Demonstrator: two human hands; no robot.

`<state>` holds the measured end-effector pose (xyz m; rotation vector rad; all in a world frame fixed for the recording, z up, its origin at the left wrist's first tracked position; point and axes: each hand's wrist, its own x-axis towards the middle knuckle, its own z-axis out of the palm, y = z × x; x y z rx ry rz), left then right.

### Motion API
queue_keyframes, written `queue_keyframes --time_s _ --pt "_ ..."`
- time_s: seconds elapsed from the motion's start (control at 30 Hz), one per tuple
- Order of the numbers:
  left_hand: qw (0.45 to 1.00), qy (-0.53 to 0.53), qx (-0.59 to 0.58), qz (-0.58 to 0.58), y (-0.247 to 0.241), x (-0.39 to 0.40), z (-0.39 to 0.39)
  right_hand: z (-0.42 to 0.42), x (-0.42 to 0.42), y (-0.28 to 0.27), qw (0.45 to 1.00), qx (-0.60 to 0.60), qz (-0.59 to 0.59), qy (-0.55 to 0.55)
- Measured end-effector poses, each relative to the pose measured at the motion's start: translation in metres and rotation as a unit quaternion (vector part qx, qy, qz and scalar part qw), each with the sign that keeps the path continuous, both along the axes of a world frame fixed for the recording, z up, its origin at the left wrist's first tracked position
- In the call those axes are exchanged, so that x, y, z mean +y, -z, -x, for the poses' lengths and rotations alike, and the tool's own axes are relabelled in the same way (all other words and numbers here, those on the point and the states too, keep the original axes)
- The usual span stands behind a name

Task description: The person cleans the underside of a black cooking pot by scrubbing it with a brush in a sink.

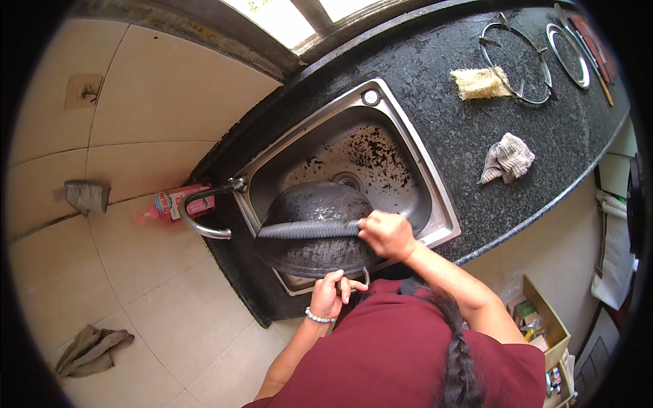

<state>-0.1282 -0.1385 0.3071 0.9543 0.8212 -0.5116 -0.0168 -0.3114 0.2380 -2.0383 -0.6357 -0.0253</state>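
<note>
A blackened metal wok lies bottom up over the near-left part of the stainless steel sink. My left hand is at the wok's near rim, its fingers hooked round the loop handle. My right hand grips a long, knife-like metal blade by its right end. The blade lies across the wok's upturned bottom and is blurred, so its exact kind cannot be told. Paler scraped patches show on the wok's dark crust. Dark flakes are scattered over the sink floor round the drain.
A curved faucet rises left of the sink, beside a pink pump bottle. On the dark granite counter lie a crumpled cloth, a loofah-like pad, a metal pan-support ring, another ring and several long utensils.
</note>
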Motion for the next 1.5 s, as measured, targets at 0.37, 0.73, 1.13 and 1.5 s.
queue_keyframes --time_s 0.37,0.73,1.13,1.5 --pt "0.999 0.039 -0.021 0.025 0.002 -0.008 0.004 -0.006 0.008 -0.016 0.997 0.074 0.013 0.014" --pt "0.997 0.052 -0.01 0.059 0.007 -0.005 0.01 -0.025 0.011 -0.03 0.994 0.063 0.073 -0.046" --pt "0.992 0.099 -0.006 0.079 0.009 -0.001 0.01 -0.033 0.009 -0.012 0.985 0.14 0.102 0.001" --pt "0.986 0.158 -0.003 0.054 0.019 0.002 0.018 -0.032 0.003 -0.001 0.98 0.159 0.123 0.017"
